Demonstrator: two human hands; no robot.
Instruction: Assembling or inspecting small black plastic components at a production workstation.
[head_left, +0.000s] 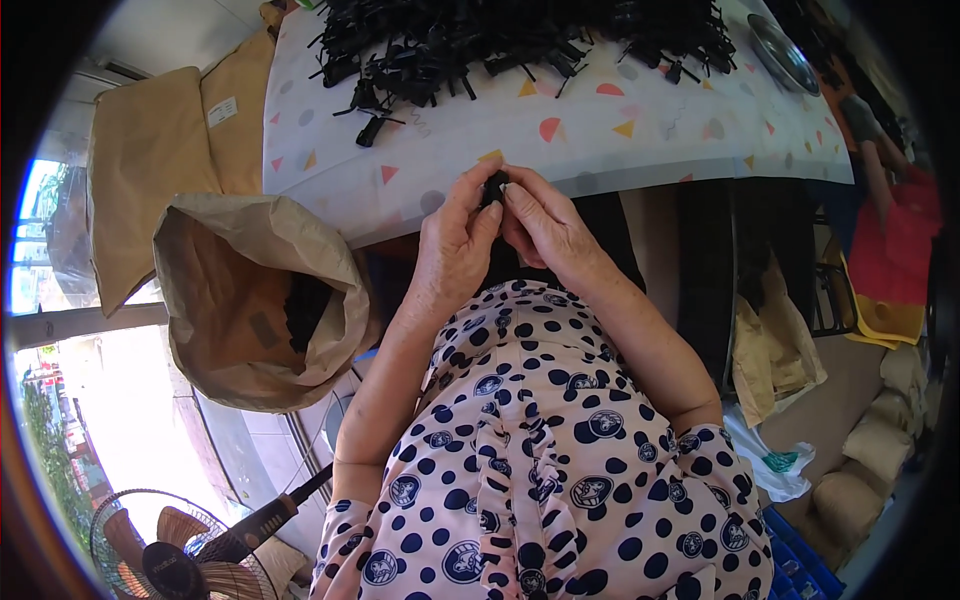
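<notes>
- Head view: the table (620, 150) fills the top of the picture from 11 to 2 o'clock, under a white cloth (420, 150) dotted with coloured triangles and half-circles.
- A broad heap of black plastic parts (520, 40) lies across the far side of that cloth at 12 o'clock, with a few loose ones strayed toward the near edge at 11 o'clock.
- An open brown paper sack (240, 300) stands at 9 o'clock, just left of the person's left arm, its mouth rolled back and more dark pieces showing inside.
- Flat brown paper bags (150, 160) lean beyond it at 10 o'clock.
- A standing fan (170, 550) sits low at 7 o'clock.
- A metal dish (785, 55) rests on the table's far right corner at 1 o'clock.
- The left hand (455, 245) is raised at the table's near edge, just above centre, fingers curled together and fingertips pinching the piece.
- The right hand (545, 225) meets it from the other side, thumb and forefinger pressed on the same piece, the two hands touching.
- The small black part (493, 187) is held between both sets of fingertips, right at the cloth's edge, mostly hidden by them.
</notes>
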